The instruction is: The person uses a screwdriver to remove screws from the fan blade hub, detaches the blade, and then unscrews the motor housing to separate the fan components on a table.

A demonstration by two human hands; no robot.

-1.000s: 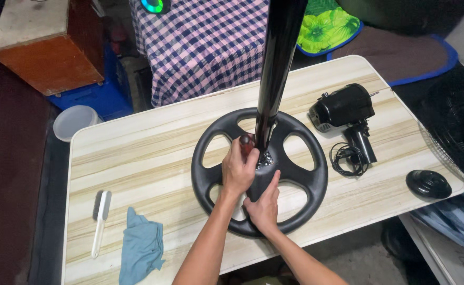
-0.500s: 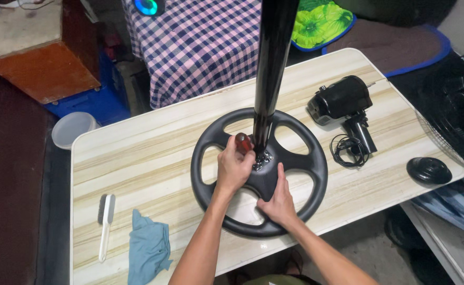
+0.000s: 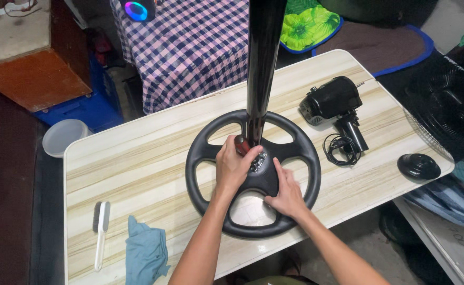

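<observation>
My left hand (image 3: 233, 168) closed round what looks like a red-handled screwdriver (image 3: 241, 144) at the pole's (image 3: 262, 63) foot; right hand (image 3: 286, 196) flat, open, pressing the round black fan base (image 3: 200, 158) mid-counter (image 3: 137, 158).

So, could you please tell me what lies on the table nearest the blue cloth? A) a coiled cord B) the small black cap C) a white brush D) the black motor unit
C: the white brush lies just beside the blue cloth at the table's near corner, while the motor unit sits at the far end.
</observation>
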